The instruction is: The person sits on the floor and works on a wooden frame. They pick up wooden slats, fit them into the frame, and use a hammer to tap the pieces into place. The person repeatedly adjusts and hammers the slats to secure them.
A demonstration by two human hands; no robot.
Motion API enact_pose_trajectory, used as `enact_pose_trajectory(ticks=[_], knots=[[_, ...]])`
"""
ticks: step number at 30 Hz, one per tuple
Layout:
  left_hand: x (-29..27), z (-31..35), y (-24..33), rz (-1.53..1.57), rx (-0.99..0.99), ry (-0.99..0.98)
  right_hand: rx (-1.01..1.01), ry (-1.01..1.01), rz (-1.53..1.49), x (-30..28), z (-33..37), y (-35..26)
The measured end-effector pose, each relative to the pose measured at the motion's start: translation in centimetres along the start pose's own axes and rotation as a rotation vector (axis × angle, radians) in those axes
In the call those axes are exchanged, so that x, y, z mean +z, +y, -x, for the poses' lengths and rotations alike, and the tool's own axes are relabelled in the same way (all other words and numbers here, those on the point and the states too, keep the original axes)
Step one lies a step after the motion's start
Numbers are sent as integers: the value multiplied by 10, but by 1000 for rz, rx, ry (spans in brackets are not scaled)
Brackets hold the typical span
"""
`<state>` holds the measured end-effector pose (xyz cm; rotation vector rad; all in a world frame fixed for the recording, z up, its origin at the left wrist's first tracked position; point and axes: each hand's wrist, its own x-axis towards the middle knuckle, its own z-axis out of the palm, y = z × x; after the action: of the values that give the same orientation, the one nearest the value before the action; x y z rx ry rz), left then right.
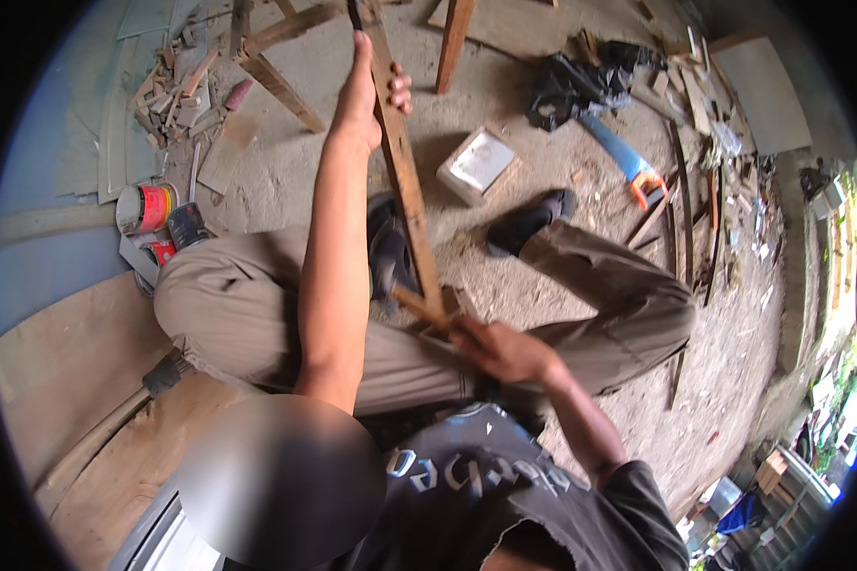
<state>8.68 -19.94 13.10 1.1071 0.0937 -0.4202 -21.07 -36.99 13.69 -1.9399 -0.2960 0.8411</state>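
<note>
A long, narrow wooden strip slants up from between my legs toward the far side. My left hand is wrapped round its upper part, thumb along one edge and fingertips showing on the other. My right hand is closed at the strip's lower end, smeared by motion. From its fingers juts a short, flat, light-brown wooden piece, which crosses the strip; whether the two touch I cannot tell.
A handsaw with an orange handle lies right of a white-topped block. Black plastic is crumpled behind it. Wood scraps heap at the far left, near paint cans. A wooden leg stands ahead.
</note>
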Motion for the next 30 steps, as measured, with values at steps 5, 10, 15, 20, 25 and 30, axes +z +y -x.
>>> enact_pose_trajectory(ticks=[5, 10, 15, 20, 25, 30], knots=[[-15, -8, 14, 214, -1, -37, 105, 164, 52, -76, 17, -40], [-14, -5, 29, 214, -2, -95, 179, 399, -185, -95, 30, -60], [-16, -11, 36, 354, -174, -277, 165, 520, -328, -91, 15, -56], [-22, -12, 24, 376, -197, -345, 155, 535, -480, -82, 8, -52], [-5, -7, 17, 243, -136, -218, 117, 605, -362, -80, 0, -45], [24, 5, 14, 65, 30, 2, 96, 597, -307, -81, -6, -57]])
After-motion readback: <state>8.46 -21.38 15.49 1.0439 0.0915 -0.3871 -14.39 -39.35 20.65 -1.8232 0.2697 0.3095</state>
